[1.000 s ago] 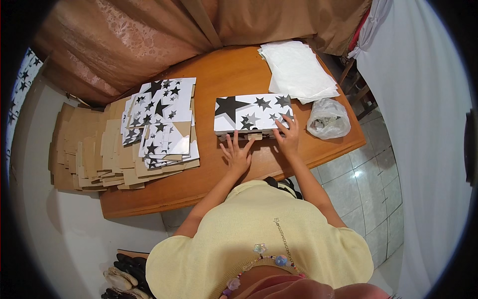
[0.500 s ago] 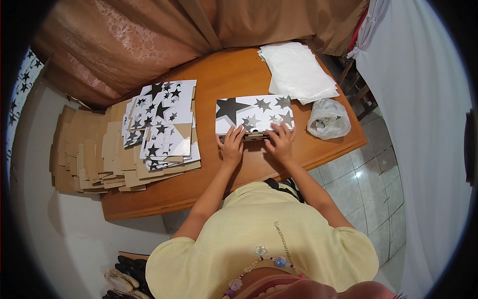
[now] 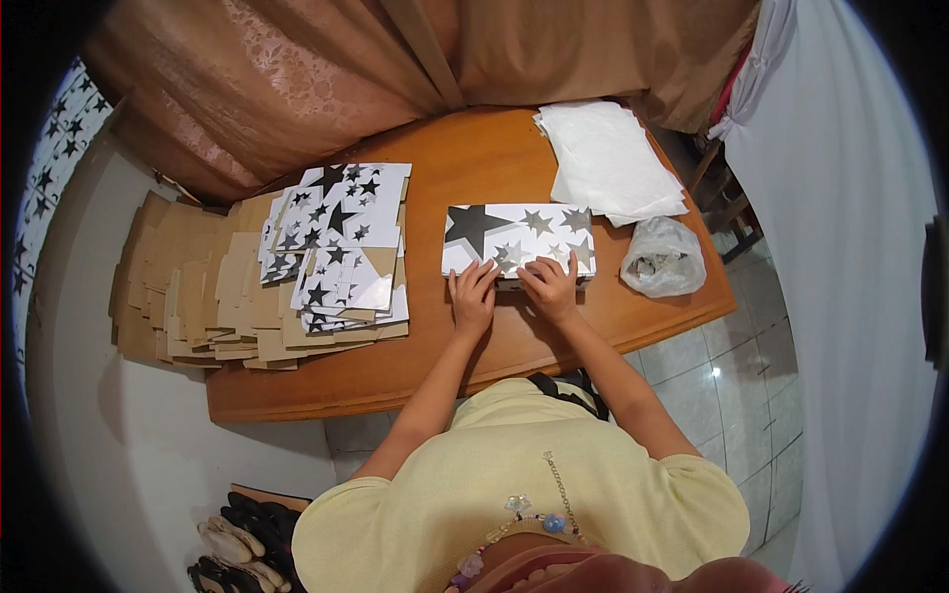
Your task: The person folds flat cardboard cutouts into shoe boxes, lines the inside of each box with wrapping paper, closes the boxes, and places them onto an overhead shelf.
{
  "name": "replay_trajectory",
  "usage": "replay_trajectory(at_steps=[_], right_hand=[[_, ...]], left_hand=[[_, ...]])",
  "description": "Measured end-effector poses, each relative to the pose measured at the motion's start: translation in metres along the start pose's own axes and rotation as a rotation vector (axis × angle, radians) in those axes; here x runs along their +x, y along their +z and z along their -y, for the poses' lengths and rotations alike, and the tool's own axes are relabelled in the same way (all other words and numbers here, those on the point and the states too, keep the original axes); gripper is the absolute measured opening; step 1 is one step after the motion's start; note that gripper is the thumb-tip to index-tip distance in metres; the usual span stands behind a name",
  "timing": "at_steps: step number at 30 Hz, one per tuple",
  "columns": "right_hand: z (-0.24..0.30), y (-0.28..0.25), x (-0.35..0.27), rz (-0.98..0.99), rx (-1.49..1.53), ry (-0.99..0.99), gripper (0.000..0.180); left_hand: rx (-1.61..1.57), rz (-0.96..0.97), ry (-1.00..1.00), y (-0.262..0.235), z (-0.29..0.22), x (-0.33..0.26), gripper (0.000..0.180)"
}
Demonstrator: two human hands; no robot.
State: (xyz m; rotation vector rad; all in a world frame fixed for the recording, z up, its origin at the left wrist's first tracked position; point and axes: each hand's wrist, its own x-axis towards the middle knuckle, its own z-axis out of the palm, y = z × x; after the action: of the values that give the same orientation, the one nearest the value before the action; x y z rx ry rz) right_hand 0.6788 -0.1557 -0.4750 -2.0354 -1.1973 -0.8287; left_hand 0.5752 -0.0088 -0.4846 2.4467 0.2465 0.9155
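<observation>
We see one star-printed box (image 3: 519,237) on the tabletop (image 3: 474,143), just ahead of the left hand (image 3: 473,298) and the right hand (image 3: 552,293), its long axis going left to right. Both hands are equally near, half open, fingers bent on its front edge; whether they pinch it, we cannot tell. Around lie one paper pile (image 3: 613,163), one plastic bag (image 3: 664,259), and many overlapped cardboard pieces (image 3: 235,287).

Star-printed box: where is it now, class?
In the head view, the star-printed box sits right of centre on the wooden table, the left hand and right hand at its near edge, the plastic bag to its right.
</observation>
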Motion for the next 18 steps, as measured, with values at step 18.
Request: replay_trajectory(at_steps=[18], right_hand=[[-0.016, -0.014, 0.032, 0.151, 0.205, -0.089, 0.014]], left_hand=[[0.063, -0.21, -0.261, 0.039, -0.051, -0.001, 0.021]])
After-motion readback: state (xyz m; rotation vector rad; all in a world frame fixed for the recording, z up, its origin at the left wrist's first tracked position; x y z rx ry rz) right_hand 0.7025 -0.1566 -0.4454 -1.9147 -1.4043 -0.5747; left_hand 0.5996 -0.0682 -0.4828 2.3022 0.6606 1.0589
